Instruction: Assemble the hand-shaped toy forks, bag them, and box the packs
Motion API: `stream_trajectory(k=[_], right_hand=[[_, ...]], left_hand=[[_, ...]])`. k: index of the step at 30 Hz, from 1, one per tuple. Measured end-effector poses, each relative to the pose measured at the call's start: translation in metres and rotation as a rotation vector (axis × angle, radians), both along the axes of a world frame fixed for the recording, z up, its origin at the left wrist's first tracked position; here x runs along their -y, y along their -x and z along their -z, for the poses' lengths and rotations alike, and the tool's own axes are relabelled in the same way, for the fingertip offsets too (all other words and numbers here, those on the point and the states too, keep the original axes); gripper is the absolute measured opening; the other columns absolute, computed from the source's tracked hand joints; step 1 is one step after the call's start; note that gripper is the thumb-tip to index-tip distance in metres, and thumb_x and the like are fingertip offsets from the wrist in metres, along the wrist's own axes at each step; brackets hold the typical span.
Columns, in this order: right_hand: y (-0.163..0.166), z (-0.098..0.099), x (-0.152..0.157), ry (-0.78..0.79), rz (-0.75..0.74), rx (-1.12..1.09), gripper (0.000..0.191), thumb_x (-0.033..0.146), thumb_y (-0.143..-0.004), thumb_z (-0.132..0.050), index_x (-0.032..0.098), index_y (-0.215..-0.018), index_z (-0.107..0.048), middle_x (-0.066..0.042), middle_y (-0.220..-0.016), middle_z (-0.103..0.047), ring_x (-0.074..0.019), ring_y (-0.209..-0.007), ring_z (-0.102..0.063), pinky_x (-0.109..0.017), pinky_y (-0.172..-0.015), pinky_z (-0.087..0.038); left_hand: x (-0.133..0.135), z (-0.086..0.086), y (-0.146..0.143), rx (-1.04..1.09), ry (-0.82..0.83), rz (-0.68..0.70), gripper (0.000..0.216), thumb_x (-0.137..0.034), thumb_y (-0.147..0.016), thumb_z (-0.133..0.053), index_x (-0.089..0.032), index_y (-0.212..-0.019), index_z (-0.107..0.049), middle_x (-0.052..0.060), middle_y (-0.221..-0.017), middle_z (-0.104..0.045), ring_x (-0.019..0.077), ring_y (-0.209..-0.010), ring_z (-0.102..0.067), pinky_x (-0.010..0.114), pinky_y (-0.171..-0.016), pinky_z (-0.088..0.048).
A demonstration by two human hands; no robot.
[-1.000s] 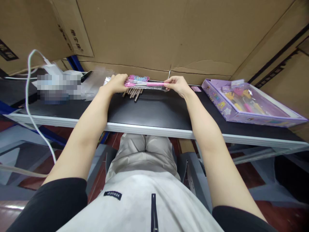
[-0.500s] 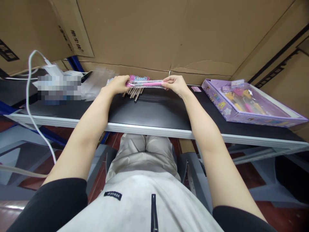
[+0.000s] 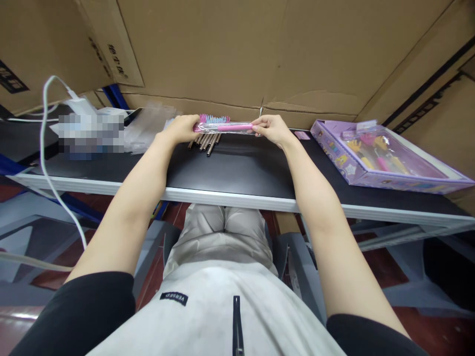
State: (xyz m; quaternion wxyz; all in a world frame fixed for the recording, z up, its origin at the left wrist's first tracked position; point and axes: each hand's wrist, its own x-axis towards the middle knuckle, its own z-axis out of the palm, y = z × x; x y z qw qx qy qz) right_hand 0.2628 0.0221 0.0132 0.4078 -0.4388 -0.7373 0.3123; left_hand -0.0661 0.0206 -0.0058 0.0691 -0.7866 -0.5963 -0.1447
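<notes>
Worktop (image 3: 237, 170): black, purple box (image 3: 336, 151) right
Pink stick (image 3: 235, 127): in clear sleeve (image 3: 211, 129), above worktop, between hands
Left hand (image 3: 181, 128): fingers gripping sleeve's left end
Right hand (image 3: 272, 130): fingers pinching right end

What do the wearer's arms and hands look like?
Left sleeve and right sleeve: short, plain black. Forearms uncovered below them. Left hand and right hand bare: no gloves, no watch or cable visible at the wrists.
</notes>
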Motion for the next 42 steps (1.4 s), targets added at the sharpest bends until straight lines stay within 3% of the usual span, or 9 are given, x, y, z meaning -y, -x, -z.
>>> stream_trajectory(k=[9, 13, 16, 21, 25, 30, 35, 39, 42], right_hand=[[-0.007, 0.004, -0.012, -0.123, 0.052, 0.115, 0.017, 0.025, -0.081, -0.093, 0.017, -0.09, -0.081, -0.005, -0.08, -0.073, -0.0219, -0.086, -0.07, -0.04, -0.089, -0.063], [-0.015, -0.001, -0.01, -0.092, 0.016, 0.184, 0.025, 0.034, -0.076, -0.097, 0.017, -0.088, -0.082, -0.006, -0.081, -0.074, -0.0239, -0.088, -0.07, -0.042, -0.089, -0.063], [-0.022, -0.007, -0.009, -0.055, 0.016, 0.165, 0.023, 0.034, -0.079, -0.095, 0.018, -0.085, -0.08, -0.007, -0.083, -0.075, -0.024, -0.09, -0.07, -0.042, -0.091, -0.063], [-0.027, -0.013, -0.007, -0.074, 0.163, 0.016, 0.016, 0.026, -0.09, -0.087, 0.018, -0.087, -0.074, -0.006, -0.087, -0.074, -0.0201, -0.093, -0.069, -0.035, -0.092, -0.061], [-0.017, -0.015, 0.005, 0.088, 0.053, 0.037, 0.021, 0.028, -0.089, -0.092, 0.017, -0.087, -0.073, -0.007, -0.086, -0.077, -0.0169, -0.085, -0.069, -0.029, -0.082, -0.058], [0.0, -0.015, 0.022, 0.289, -0.128, 0.179, 0.029, 0.037, -0.077, -0.102, 0.018, -0.08, -0.08, -0.006, -0.079, -0.079, -0.0149, -0.071, -0.067, -0.027, -0.069, -0.055], [0.011, -0.014, 0.032, 0.383, -0.197, 0.258, 0.03, 0.037, -0.071, -0.105, 0.018, -0.073, -0.082, -0.001, -0.064, -0.071, -0.0103, -0.057, -0.059, -0.024, -0.057, -0.049], [0.015, -0.011, 0.034, 0.429, -0.232, 0.259, 0.031, 0.032, -0.062, -0.109, 0.017, -0.07, -0.082, 0.0, -0.061, -0.069, -0.0114, -0.054, -0.059, -0.025, -0.059, -0.051], [0.016, -0.008, 0.033, 0.434, -0.26, 0.241, 0.028, 0.03, -0.066, -0.106, 0.018, -0.068, -0.081, -0.001, -0.063, -0.071, -0.0125, -0.056, -0.061, -0.025, -0.06, -0.052]], left_hand=[[0.003, -0.001, -0.005, -0.047, 0.017, 0.01, 0.026, -0.032, -0.09, -0.061, -0.019, -0.11, -0.071, 0.015, -0.108, -0.077, 0.0374, -0.11, -0.072, 0.04, -0.092, -0.051], [0.005, -0.003, -0.007, -0.046, 0.02, 0.006, 0.025, -0.03, -0.091, -0.06, -0.019, -0.111, -0.07, 0.014, -0.107, -0.075, 0.0365, -0.115, -0.071, 0.041, -0.098, -0.051], [0.006, -0.002, -0.01, -0.04, -0.006, 0.024, 0.025, -0.027, -0.09, -0.06, -0.019, -0.111, -0.07, 0.013, -0.107, -0.075, 0.0359, -0.117, -0.069, 0.043, -0.103, -0.05], [0.009, -0.001, -0.021, -0.017, -0.04, 0.122, 0.02, -0.018, -0.084, -0.061, -0.021, -0.101, -0.069, 0.013, -0.103, -0.074, 0.0366, -0.115, -0.068, 0.05, -0.109, -0.048], [0.013, 0.002, -0.04, -0.003, -0.089, 0.251, 0.019, -0.014, -0.084, -0.06, -0.021, -0.099, -0.068, 0.012, -0.102, -0.073, 0.0357, -0.116, -0.067, 0.052, -0.112, -0.046], [0.017, 0.007, -0.061, -0.038, -0.094, 0.345, 0.021, -0.012, -0.084, -0.059, -0.018, -0.101, -0.07, 0.016, -0.106, -0.073, 0.0376, -0.114, -0.068, 0.055, -0.111, -0.044], [0.014, 0.015, -0.065, -0.071, -0.131, 0.438, 0.02, -0.012, -0.085, -0.057, -0.019, -0.098, -0.07, 0.015, -0.102, -0.074, 0.0362, -0.108, -0.069, 0.053, -0.106, -0.045], [0.01, 0.018, -0.063, -0.067, -0.152, 0.453, 0.02, -0.013, -0.085, -0.057, -0.02, -0.098, -0.07, 0.013, -0.099, -0.073, 0.0353, -0.105, -0.069, 0.053, -0.106, -0.045], [0.01, 0.018, -0.062, -0.048, -0.163, 0.452, 0.022, -0.014, -0.085, -0.057, -0.021, -0.102, -0.071, 0.014, -0.101, -0.073, 0.0361, -0.108, -0.068, 0.056, -0.109, -0.045]])
